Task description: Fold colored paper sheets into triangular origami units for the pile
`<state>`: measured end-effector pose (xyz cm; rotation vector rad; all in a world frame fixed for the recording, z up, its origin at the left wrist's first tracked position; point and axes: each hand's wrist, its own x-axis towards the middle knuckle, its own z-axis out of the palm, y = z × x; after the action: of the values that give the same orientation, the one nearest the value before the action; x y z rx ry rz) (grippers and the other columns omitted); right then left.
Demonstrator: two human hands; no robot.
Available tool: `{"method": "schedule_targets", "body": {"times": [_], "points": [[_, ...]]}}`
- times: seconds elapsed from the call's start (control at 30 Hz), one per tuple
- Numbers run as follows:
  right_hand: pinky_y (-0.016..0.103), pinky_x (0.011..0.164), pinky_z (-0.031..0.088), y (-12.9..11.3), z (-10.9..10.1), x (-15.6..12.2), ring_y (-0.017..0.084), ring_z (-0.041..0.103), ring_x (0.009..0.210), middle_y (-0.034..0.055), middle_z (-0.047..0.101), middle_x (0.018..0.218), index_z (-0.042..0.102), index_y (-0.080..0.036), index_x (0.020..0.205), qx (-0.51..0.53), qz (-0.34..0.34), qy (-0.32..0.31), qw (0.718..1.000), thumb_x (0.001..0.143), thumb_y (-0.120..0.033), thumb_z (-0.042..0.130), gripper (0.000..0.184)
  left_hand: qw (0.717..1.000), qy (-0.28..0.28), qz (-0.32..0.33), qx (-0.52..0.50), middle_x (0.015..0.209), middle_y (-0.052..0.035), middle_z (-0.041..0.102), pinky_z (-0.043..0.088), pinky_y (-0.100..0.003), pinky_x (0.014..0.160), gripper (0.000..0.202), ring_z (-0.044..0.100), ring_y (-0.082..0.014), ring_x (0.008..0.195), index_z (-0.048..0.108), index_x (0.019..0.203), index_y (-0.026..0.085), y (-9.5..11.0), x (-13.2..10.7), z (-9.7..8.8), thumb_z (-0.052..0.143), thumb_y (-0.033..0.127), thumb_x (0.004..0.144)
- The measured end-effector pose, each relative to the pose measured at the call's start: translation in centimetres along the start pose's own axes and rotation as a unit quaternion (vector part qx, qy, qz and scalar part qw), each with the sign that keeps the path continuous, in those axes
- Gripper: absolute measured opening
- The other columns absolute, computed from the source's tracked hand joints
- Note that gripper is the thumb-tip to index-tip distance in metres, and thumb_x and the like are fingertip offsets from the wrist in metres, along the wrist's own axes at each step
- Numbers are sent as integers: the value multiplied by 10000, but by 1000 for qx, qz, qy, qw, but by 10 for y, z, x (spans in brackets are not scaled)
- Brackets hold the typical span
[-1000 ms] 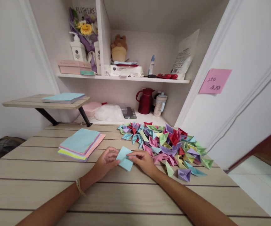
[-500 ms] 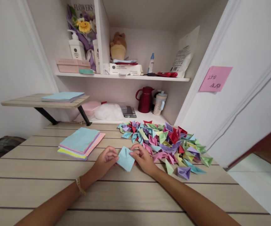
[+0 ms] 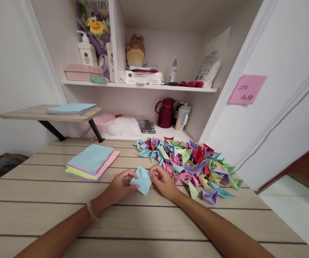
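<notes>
A light blue folded paper [image 3: 143,181], diamond-shaped with creases on its upper face, is held just above the wooden table. My left hand [image 3: 124,183] grips its left corner between thumb and fingers. At the opposite corner, my right hand [image 3: 162,179] pinches the paper's right edge with thumb and index finger. Close beyond the right hand lies a heap of folded paper boats [image 3: 186,161] in pink, purple, green, red, yellow and blue. A stack of square coloured paper [image 3: 91,159], blue on top, rests to the left of my left hand.
The slatted wooden table [image 3: 111,222] spreads under my arms. At its back left stands a small raised shelf [image 3: 22,114] on black legs, bearing more paper [image 3: 71,108]. A red jug [image 3: 165,114] and a pale cup [image 3: 182,117] stand in the cabinet behind.
The blue paper has shifted slightly left and turned a little. My left thumb now reaches further over its left corner, while my right fingers have slid out to its right edge.
</notes>
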<state>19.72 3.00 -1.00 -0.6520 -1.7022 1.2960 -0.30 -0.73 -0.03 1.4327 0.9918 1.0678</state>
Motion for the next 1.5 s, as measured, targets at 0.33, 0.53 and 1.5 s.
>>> {"method": "schedule_targets", "body": {"times": [0.33,0.53,1.5], "points": [[186,437,316,-5,0,2,80,392,460,-39,498,544,619,-183,1052,-164,6,1,986,692,-320,660,388,999,8,25,21,918,-66,631,456,-281,720,423,591,-179,831,523,999,157,-1,-1,0,709,217,624],[213,523,376,-8,1,1,118,494,570,25,626,711,670,-191,929,-236,-43,13,971,775,-319,579,220,964,62,94,241,804,-43,613,437,-255,640,215,551,-163,734,637,893,178,13,-4,2,579,319,741],[194,441,311,-9,0,1,90,453,498,46,654,767,685,-182,935,-195,-16,-80,977,783,-340,557,254,926,37,139,349,787,-5,646,437,-231,664,113,586,-140,703,589,863,203,7,-11,6,559,226,756]]}}
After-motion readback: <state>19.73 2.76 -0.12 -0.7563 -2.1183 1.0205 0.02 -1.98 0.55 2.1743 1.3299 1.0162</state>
